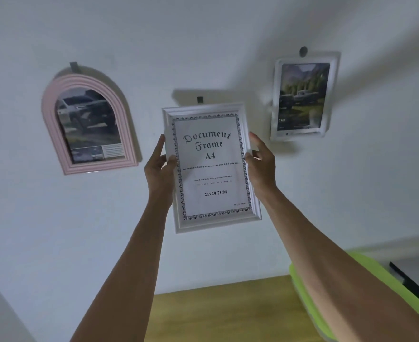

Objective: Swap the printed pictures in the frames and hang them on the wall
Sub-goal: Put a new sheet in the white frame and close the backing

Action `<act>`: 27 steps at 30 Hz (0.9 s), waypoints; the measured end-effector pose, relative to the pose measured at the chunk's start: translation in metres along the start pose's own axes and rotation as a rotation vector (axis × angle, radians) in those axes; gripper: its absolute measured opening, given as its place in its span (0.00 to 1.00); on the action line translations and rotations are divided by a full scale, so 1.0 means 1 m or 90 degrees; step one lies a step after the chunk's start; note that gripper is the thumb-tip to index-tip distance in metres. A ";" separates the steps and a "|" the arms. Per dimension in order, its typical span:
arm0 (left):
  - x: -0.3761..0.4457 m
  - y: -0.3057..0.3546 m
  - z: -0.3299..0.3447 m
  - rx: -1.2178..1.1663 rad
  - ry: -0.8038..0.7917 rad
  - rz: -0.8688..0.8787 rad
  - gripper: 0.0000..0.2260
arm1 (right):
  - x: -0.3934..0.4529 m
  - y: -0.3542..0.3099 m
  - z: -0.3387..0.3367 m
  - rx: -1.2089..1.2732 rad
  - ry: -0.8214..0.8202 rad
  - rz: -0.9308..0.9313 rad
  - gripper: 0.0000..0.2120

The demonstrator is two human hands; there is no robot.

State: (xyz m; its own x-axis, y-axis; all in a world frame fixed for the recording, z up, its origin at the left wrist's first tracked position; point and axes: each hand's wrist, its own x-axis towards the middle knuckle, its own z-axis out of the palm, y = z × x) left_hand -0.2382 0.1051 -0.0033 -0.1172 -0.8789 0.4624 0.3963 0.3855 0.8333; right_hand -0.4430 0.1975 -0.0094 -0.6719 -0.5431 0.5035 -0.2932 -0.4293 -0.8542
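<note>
Apparently the hanging step: left hand (160,166) and right hand (259,164) pinch the side edges of the white A4 document frame (213,166), held up at the wall (203,40) just under the middle hook (200,99). Next move likely needs its hidden back hanger lifted onto that hook. Pink arched frame (89,122) hangs left, clear frame (303,95) right; wooden desk (223,314) below.

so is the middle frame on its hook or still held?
Held: both hands grip the white frame just below the hook.
</note>
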 end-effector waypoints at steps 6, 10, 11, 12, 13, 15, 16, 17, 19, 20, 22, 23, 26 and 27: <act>0.019 -0.011 0.001 0.010 0.009 -0.006 0.28 | 0.022 0.021 0.012 -0.005 0.014 -0.012 0.28; 0.024 -0.019 -0.002 -0.001 0.012 0.000 0.28 | 0.026 0.031 0.014 -0.014 0.016 -0.024 0.27; 0.025 -0.021 -0.002 -0.003 0.012 0.001 0.28 | 0.026 0.033 0.015 -0.019 0.018 -0.031 0.27; 0.026 -0.023 -0.003 -0.001 0.012 0.005 0.28 | 0.025 0.035 0.015 -0.026 0.020 -0.035 0.27; 0.027 -0.025 -0.003 0.003 0.012 0.012 0.28 | 0.026 0.036 0.016 -0.034 0.024 -0.038 0.27; 0.031 -0.031 -0.003 0.026 0.022 0.024 0.28 | 0.030 0.041 0.018 -0.053 0.041 -0.034 0.27; 0.033 -0.034 -0.003 0.041 0.031 0.029 0.28 | 0.031 0.043 0.020 -0.061 0.049 -0.029 0.27; 0.035 -0.036 -0.003 0.061 0.038 0.038 0.29 | 0.033 0.046 0.021 -0.063 0.053 -0.025 0.27; 0.039 -0.041 -0.003 0.107 0.047 0.067 0.28 | 0.034 0.049 0.022 -0.067 0.054 -0.031 0.25; 0.040 -0.044 -0.003 0.127 0.051 0.081 0.28 | 0.034 0.050 0.022 -0.072 0.053 -0.038 0.24; 0.041 -0.047 -0.004 0.155 0.060 0.103 0.27 | 0.035 0.052 0.022 -0.071 0.049 -0.047 0.22; 0.041 -0.048 -0.004 0.166 0.067 0.109 0.26 | 0.035 0.052 0.022 -0.067 0.048 -0.050 0.22; 0.043 -0.051 -0.007 0.178 0.080 0.110 0.25 | 0.038 0.052 0.025 -0.070 0.047 -0.061 0.23; 0.044 -0.052 -0.008 0.182 0.084 0.111 0.24 | 0.039 0.053 0.026 -0.072 0.048 -0.059 0.23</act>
State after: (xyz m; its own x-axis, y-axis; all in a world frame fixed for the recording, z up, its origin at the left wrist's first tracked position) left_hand -0.2565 0.0437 -0.0286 0.0554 -0.8144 0.5776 0.1265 0.5796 0.8051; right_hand -0.4668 0.1345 -0.0317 -0.6865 -0.4468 0.5736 -0.4281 -0.3893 -0.8156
